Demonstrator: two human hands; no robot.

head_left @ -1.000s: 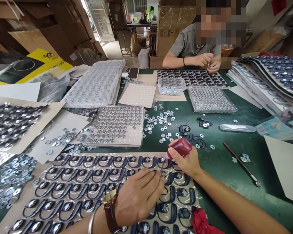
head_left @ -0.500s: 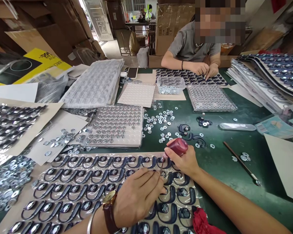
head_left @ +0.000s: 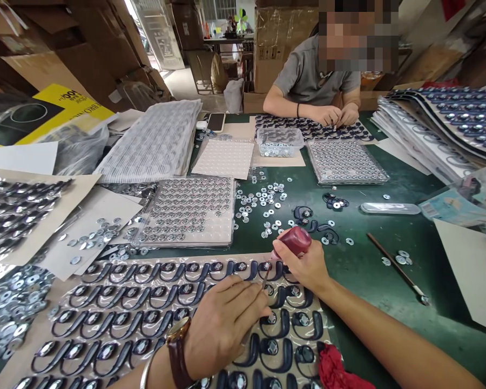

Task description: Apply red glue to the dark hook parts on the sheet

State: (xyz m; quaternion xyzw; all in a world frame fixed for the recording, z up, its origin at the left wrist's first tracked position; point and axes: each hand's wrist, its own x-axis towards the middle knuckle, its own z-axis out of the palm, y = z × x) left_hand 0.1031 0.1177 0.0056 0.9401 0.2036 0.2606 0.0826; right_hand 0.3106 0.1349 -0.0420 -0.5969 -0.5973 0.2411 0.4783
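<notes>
Gripping: one dark red bottle, fingers of the right hand wrapped round it, nozzle just beside a part in the farthest row. Left hand: pinching one thin pointed tool, tip at that part, contact unclear. Dark curved parts: in rows on a brown sheet, near side. Metal washers: heaped, left. Red cloth: one, near right of sheet.
</notes>
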